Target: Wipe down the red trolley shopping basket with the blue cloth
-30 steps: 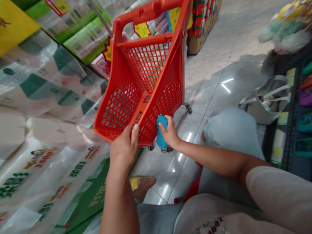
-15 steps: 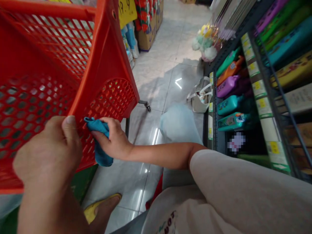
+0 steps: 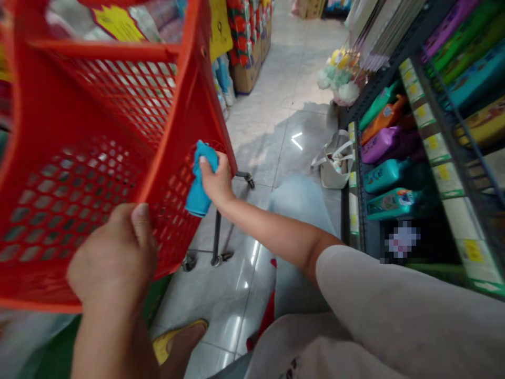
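Observation:
A red plastic basket cart (image 3: 102, 48) with perforated walls fills the left of the view, tilted toward me. My left hand (image 3: 116, 252) is closed around its near edge, thumb on top. On the cart's right side wall, my right hand (image 3: 216, 176) grips a blue cloth (image 3: 199, 192) and presses it against the perforated panel. Part of the cloth hangs below the fingers. Beneath the cart, thin legs end in small casters (image 3: 221, 258) on the tiled floor.
To the right stand shelves with several colourful bottles (image 3: 384, 173). A white tote bag (image 3: 335, 166) sits on the floor beside them, below hanging pom-pom items (image 3: 339, 79). Stacked cartons (image 3: 246, 73) stand ahead. My foot in a yellow shoe (image 3: 163, 345) is below the cart.
My right hand has slid the blue cloth up and forward along the cart's side wall. My left hand keeps its hold on the edge, while the whole view has shifted somewhat.

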A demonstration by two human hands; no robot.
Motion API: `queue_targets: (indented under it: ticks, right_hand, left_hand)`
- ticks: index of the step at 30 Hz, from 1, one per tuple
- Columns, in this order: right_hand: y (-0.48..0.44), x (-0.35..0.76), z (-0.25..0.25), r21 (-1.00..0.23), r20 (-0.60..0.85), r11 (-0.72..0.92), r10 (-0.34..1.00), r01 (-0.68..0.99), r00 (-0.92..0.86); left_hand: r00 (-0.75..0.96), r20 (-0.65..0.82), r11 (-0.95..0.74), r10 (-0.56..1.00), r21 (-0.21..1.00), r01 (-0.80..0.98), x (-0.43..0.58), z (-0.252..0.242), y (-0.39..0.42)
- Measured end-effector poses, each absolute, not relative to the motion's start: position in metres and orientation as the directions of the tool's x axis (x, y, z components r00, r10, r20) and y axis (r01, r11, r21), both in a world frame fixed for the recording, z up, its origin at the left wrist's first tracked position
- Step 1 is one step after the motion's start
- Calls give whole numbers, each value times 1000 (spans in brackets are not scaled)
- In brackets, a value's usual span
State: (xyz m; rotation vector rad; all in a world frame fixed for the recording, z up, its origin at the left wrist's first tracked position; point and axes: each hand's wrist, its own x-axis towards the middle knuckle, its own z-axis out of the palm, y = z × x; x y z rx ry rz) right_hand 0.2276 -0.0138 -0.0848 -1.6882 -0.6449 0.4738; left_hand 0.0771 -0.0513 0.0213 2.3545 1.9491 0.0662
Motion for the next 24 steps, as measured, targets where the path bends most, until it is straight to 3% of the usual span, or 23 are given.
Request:
queue_targets:
  ticks: [1, 3, 7, 9, 12, 14, 16, 19, 22, 24]
  right_hand:
    - [-6, 234, -80, -983, 35, -117, 631, 140, 775]
    - [-2, 238, -70, -986, 105, -42, 594, 161, 798]
    - [-8, 242, -72, -873, 477, 266, 635, 408, 607]
    - [-3, 255, -77, -859, 499, 267, 627, 436, 599]
    - [8, 276, -74, -875, 473, 223, 580, 429, 663]
    - [7, 279, -68, -842, 518, 252, 624, 477, 585]
    - [1, 272, -64, -789, 553, 290, 718, 542, 422]
    - [-3, 264, -60, -750, 539, 312, 799, 583, 266]
    - [9, 275, -54, -796, 525, 251, 739, 551, 423]
    - [18, 284, -47, -823, 510, 211, 683, 528, 523]
  left_hand:
    - [170, -39, -171, 985, -19, 985, 78, 26, -54]
    - [221, -42, -224, 974, -90, 971, 74, 29, -58]
    - [308, 58, -311, 950, 47, 949, 41, 23, -57]
    - [329, 80, -338, 941, 141, 931, 21, 22, -55]
    - [328, -21, -314, 945, 235, 920, 9, 34, -50]
    - [348, -36, -328, 937, 256, 909, 24, 47, -41]
    - [391, 42, -389, 919, 249, 887, 55, 57, -28]
    - [405, 117, -420, 907, 163, 893, 111, 57, -8]
    - [252, 113, -245, 961, -70, 967, 145, 45, 0]
    - [209, 155, -186, 966, -153, 971, 150, 40, -1]
